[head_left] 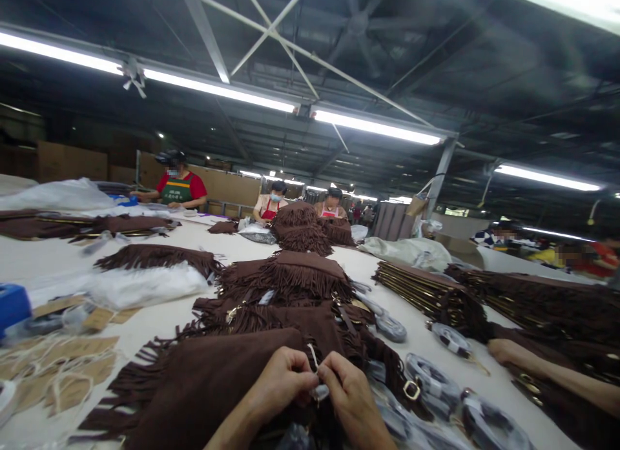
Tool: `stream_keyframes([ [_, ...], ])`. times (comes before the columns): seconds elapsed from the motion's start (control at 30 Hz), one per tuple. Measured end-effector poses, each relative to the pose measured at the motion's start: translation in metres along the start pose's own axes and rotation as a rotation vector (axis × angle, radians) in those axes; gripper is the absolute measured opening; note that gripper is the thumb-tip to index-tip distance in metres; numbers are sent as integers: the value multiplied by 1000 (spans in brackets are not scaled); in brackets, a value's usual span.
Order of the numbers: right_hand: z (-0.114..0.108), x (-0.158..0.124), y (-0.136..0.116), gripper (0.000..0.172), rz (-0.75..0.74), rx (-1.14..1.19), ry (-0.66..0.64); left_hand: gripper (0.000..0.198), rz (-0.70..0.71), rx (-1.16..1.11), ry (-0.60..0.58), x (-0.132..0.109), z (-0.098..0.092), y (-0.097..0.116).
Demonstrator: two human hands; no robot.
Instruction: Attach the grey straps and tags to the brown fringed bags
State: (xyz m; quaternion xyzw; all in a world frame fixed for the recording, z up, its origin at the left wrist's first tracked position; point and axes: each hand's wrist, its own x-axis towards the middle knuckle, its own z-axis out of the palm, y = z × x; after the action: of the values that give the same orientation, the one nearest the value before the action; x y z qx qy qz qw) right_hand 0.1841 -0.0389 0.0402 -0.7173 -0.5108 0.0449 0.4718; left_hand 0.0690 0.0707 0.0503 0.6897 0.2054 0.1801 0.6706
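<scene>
My left hand (281, 379) and my right hand (351, 392) meet at the bottom centre, fingers pinched together on a small white string or tag (316, 366) over a brown fringed suede bag (194, 385). Both hands are closed around this small piece, and what exactly it is stays hard to make out. More brown fringed bags (285, 276) are piled just beyond on the long white table (159, 317).
Clear-wrapped coiled straps (431, 382) lie to the right. Another person's arm (547, 372) reaches in from the right by a stack of brown bags (533, 295). Cardboard tags (58, 366) and a blue box (12, 305) sit left. Several workers stand at the far end.
</scene>
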Motion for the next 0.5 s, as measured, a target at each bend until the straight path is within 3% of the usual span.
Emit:
stream_keyframes([
  [0.1,-3,-1,0,33,137,189,-73,14,-20,-77,6,0,0,2],
  [0.2,-9,-7,-5,31,417,696,-232,13,-42,-292,-36,1,-2,3],
  [0.27,-13,-12,-6,35,511,1031,-256,13,-68,-447,-92,2,-4,2],
  [0.4,-18,-17,-1,41,482,1400,-257,14,-156,-668,-119,4,-9,-1],
  [0.5,-15,-18,4,57,415,1458,-247,12,-155,-805,-115,5,-14,-2],
])
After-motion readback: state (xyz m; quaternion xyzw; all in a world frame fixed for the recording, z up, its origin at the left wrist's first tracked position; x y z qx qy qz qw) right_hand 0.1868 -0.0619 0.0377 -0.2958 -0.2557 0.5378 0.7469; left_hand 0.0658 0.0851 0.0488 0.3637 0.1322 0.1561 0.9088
